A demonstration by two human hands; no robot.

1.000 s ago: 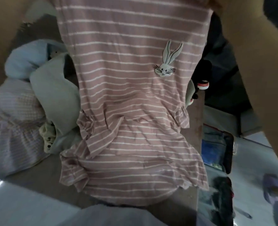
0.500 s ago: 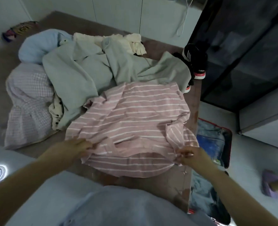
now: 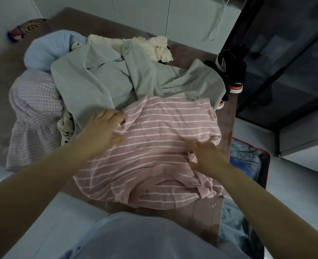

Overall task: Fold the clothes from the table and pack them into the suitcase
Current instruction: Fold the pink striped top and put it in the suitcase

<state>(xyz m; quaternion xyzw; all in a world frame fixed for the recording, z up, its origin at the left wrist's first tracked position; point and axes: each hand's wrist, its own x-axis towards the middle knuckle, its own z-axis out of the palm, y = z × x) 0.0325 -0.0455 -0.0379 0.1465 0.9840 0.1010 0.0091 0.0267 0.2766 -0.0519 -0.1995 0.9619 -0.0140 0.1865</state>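
1. Our left hand (image 3: pixel 102 129) and right hand (image 3: pixel 204 156), fingers (image 3: pixel 115 114) apart and flat, press the pink striped top (image 3: pixel 163 131), which lies unfolded on the desk (image 3: pixel 206 208).
2. Behind the top, a heap of clothes (image 3: pixel 98 81) lies unfolded.
3. Right of the top, the open suitcase (image 3: pixel 247 161) holds blue fabric; we judge most of the packing remains.

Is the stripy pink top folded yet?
Not yet: pink striped top lies spread, wrinkled, on the table under left hand and right hand.

Your left hand (image 3: pixel 103 130) flat on the pink striped garment (image 3: pixel 154 152), your right hand (image 3: pixel 205 156) pressing its right side, grey clothes (image 3: pixel 102 79) heaped behind, open suitcase (image 3: pixel 247 161) beside the table (image 3: pixel 227 128).
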